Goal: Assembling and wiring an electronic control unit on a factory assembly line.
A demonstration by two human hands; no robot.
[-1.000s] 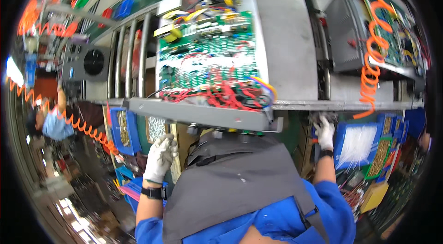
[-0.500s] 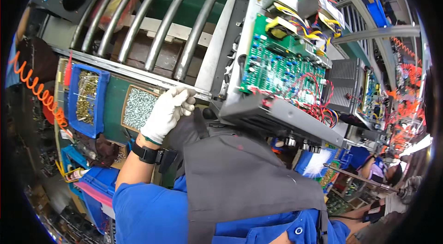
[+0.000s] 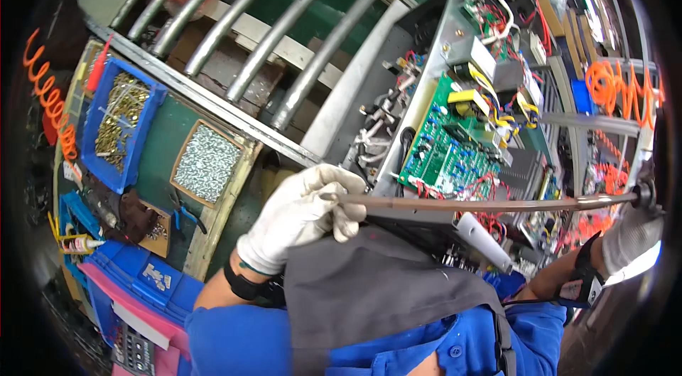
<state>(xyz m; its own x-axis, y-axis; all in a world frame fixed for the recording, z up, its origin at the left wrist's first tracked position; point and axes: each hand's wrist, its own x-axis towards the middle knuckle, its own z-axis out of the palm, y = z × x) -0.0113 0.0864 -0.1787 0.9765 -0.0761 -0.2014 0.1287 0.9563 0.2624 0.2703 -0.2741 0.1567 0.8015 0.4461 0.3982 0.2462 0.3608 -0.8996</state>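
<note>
My left hand, in a white glove, is closed in a pinch around the tip of a long thin driver bit. Any screw at that tip is too small to make out. The bit runs almost level across the view to the screwdriver at the far right. My right hand, gloved and somewhat blurred, grips that driver near the picture's rim. Beyond the bit stands an open metal chassis with a green circuit board and red, yellow and white wires.
On the left bench lie a shallow box of small silver screws, a blue bin of brass-coloured parts and blue-handled pliers. Metal rollers cross the back. Orange coiled hoses hang at right.
My left hand has moved right, away from beside the screw box, and now pinches the bit's tip. My right hand has raised the driver, bringing the bit level across the view.
</note>
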